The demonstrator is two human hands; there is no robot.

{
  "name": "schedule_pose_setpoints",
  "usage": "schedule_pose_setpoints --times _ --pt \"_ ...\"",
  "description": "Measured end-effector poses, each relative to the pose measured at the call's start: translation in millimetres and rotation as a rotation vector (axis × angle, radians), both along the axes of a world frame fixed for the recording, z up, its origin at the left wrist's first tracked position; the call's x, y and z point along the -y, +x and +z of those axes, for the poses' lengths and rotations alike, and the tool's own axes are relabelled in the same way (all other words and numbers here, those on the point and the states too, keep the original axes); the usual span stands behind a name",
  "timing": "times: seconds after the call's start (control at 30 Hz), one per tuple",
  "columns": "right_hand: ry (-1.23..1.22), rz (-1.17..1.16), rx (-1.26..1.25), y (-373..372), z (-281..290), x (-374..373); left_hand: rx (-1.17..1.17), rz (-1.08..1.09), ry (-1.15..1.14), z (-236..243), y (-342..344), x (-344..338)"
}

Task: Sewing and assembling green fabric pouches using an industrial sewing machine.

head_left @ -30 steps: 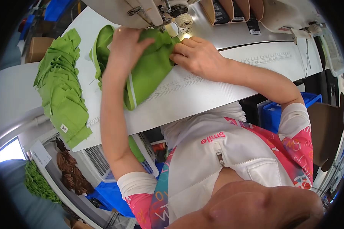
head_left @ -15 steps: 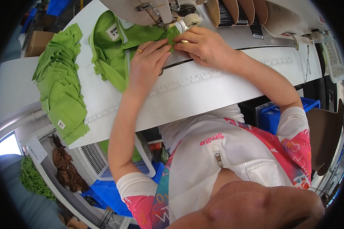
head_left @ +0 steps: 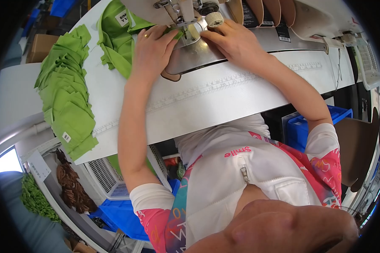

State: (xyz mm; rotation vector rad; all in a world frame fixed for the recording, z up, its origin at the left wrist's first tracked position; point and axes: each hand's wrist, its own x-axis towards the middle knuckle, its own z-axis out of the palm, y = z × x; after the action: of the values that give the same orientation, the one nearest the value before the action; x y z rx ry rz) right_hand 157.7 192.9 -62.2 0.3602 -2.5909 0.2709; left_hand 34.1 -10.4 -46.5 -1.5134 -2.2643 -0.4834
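My left hand [head_left: 153,49] lies over the green fabric piece [head_left: 118,44], its fingers closed on the edge beside the presser foot [head_left: 184,22] of a white sewing machine. A narrow strip of the fabric shows between these fingertips and the needle area; the rest spreads left, with a white label [head_left: 122,17] on it. My right hand [head_left: 237,44] rests on the metal machine bed [head_left: 194,57], to the right of the needle. Its thumb stretches toward the foot, apart from the other fingers, which are partly hidden behind the white dial [head_left: 214,19]. No fabric shows in it.
A fanned stack of green pieces [head_left: 67,92] lies along the table's left end. Brown card holders [head_left: 261,12] stand behind my right hand. A ruler strip [head_left: 223,84] runs along the table front. Below are a white basket [head_left: 109,179] and blue bins [head_left: 124,215].
The green fabric has shifted away from me at the machine, and my left hand has moved slightly up and left. My right hand has come off the fabric edge and sits farther right.
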Motion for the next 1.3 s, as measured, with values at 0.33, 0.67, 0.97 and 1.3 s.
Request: schedule_pose_setpoints --times 0.33,0.67,0.97,1.3 --pt "-0.086 0.282 -0.043 5.7 9.8 64.8 0.853 0.26 1.024 -5.5 -47.6 93.9" --pt "-0.109 0.536 0.185 48.8 -12.7 133.2 0.995 0.57 0.61 -11.1 70.2 183.2" --pt "-0.191 0.464 -0.099 -24.9 -16.0 129.2 0.84 0.595 0.93 -21.4 121.8 192.8" --pt "-1.45 0.162 0.678 4.7 -3.7 92.0 0.207 0.584 0.418 29.9 162.6 218.4"
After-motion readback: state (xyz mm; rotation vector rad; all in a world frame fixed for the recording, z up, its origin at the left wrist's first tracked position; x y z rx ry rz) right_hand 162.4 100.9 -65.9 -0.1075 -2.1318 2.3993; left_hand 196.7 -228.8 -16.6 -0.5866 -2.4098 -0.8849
